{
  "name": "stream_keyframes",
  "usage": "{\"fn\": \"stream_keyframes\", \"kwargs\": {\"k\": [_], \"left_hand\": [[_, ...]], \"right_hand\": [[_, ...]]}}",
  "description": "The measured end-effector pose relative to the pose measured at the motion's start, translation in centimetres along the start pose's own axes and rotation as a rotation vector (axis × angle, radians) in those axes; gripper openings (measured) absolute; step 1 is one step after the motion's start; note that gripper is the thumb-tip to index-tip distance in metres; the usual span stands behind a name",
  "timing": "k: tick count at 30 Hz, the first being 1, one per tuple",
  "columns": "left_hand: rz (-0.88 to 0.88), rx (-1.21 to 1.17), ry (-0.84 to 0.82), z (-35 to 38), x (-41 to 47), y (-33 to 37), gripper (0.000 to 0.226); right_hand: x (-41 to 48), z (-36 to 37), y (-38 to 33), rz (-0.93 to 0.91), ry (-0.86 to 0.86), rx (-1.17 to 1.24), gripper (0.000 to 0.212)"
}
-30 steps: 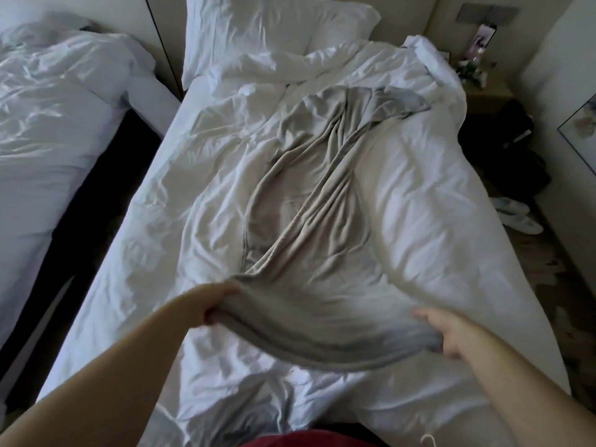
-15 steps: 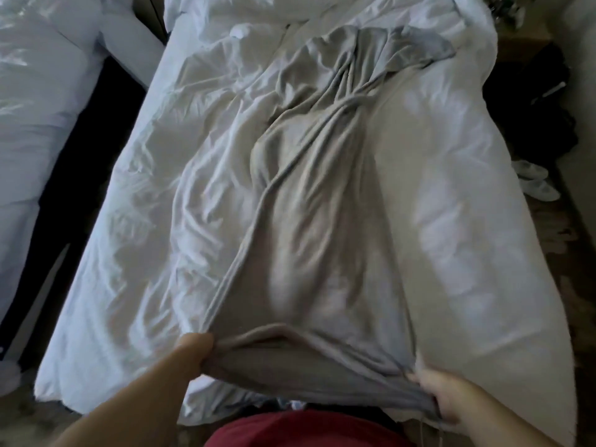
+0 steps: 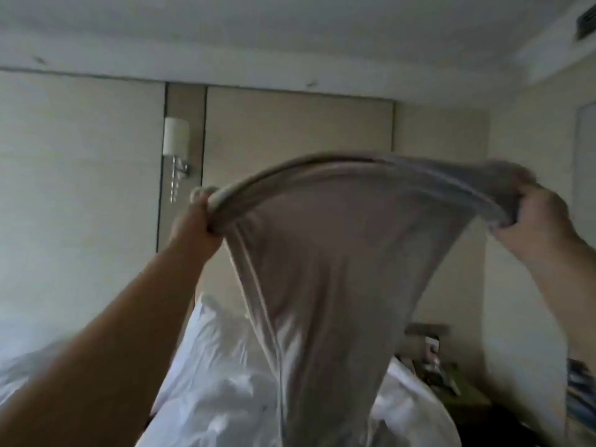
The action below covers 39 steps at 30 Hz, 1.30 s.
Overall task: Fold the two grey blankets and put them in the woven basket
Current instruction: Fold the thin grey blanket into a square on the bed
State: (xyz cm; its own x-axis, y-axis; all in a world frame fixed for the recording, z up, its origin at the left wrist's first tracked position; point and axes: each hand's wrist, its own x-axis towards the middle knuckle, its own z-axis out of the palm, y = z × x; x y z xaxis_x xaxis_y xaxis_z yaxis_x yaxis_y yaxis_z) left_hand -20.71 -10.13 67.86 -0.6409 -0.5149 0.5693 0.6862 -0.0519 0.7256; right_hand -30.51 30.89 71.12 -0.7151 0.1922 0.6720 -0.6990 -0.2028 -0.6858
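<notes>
One grey blanket (image 3: 325, 269) hangs in the air in front of me, its top edge stretched in an arc between my two raised hands. My left hand (image 3: 196, 217) grips the left corner, and my right hand (image 3: 541, 221) grips the bunched right corner. The cloth narrows as it drops toward the white bed (image 3: 219, 382) below. Neither the second grey blanket nor the woven basket is in view.
A wall lamp (image 3: 175, 140) is mounted on the panelled headboard wall behind the bed. A white pillow (image 3: 213, 327) stands at the bed's head. A cluttered nightstand (image 3: 435, 359) sits at the right. A second bed's edge (image 3: 19, 359) shows at lower left.
Both hands have swung the blanket's near edge up from the bed to head height. The camera has tilted up from the bed to the wall and ceiling.
</notes>
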Motion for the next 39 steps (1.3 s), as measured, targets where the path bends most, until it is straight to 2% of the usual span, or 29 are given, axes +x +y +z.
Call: {"fn": "stream_keyframes", "kwargs": {"k": [1, 2, 4, 6, 8, 11, 15, 16, 18, 21, 24, 27, 31, 33, 37, 39], "left_hand": [[0.06, -0.154, -0.036, 0.6, 1.9, 3.6, 0.022], [0.09, -0.218, 0.001, 0.7, 2.8, 6.3, 0.021], [0.12, -0.148, 0.062, 1.0, 4.0, 11.6, 0.016], [0.068, -0.053, 0.074, 0.3, 3.6, 12.1, 0.011], [-0.04, 0.024, 0.052, -0.9, 2.5, 9.2, 0.007], [-0.179, 0.019, 0.086, -2.2, -0.3, 4.8, 0.016], [-0.424, 0.077, 0.141, -6.5, -6.0, -5.0, 0.014], [-0.5, 0.095, 0.17, -7.9, -7.8, -7.5, 0.021], [-0.641, 0.176, 0.22, -10.9, -12.1, -12.8, 0.033], [-0.872, 0.284, 0.218, -15.4, -21.2, -19.8, 0.039], [-1.12, 0.38, 0.286, -20.2, -31.5, -24.8, 0.032], [-1.291, 0.516, 0.351, -24.2, -41.0, -27.1, 0.026], [-1.541, 0.727, 0.365, -28.1, -50.8, -26.7, 0.016], [-1.635, 0.757, 0.35, -29.1, -54.0, -25.8, 0.021], [-1.624, 0.751, 0.274, -27.6, -52.8, -23.8, 0.025], [-1.562, 0.627, 0.213, -24.6, -48.0, -22.6, 0.021]], "right_hand": [[2.0, -0.8, -3.8, -0.061, -0.124, 0.188, 0.012], [3.6, -1.7, -5.2, -0.103, -0.147, 0.35, 0.015], [4.5, -2.1, -8.7, -0.089, -0.02, 0.369, 0.018], [2.9, -2.0, -9.5, -0.021, 0.037, 0.356, 0.019], [0.5, -2.6, -6.4, 0.085, 0.06, 0.317, 0.019], [-3.1, -4.5, -1.9, 0.307, 0.121, 0.227, 0.028], [-10.7, -7.5, 5.4, 0.553, 0.176, 0.145, 0.015], [-13.2, -8.2, 7.0, 0.619, 0.165, 0.149, 0.015], [-17.9, -10.3, 10.4, 0.761, 0.195, 0.108, 0.016], [-26.8, -13.9, 14.7, 0.964, 0.281, -0.013, 0.013], [-36.7, -18.0, 17.8, 1.179, 0.312, -0.162, 0.02], [-46.4, -22.4, 19.7, 1.357, 0.289, -0.322, 0.025], [-57.2, -26.2, 19.4, 1.679, 0.285, -0.518, 0.019], [-60.8, -26.9, 18.8, 1.851, 0.311, -0.54, 0.021], [-60.5, -24.4, 18.0, 1.931, 0.319, -0.511, 0.033], [-54.9, -21.7, 17.7, 1.825, 0.308, -0.477, 0.027]]}}
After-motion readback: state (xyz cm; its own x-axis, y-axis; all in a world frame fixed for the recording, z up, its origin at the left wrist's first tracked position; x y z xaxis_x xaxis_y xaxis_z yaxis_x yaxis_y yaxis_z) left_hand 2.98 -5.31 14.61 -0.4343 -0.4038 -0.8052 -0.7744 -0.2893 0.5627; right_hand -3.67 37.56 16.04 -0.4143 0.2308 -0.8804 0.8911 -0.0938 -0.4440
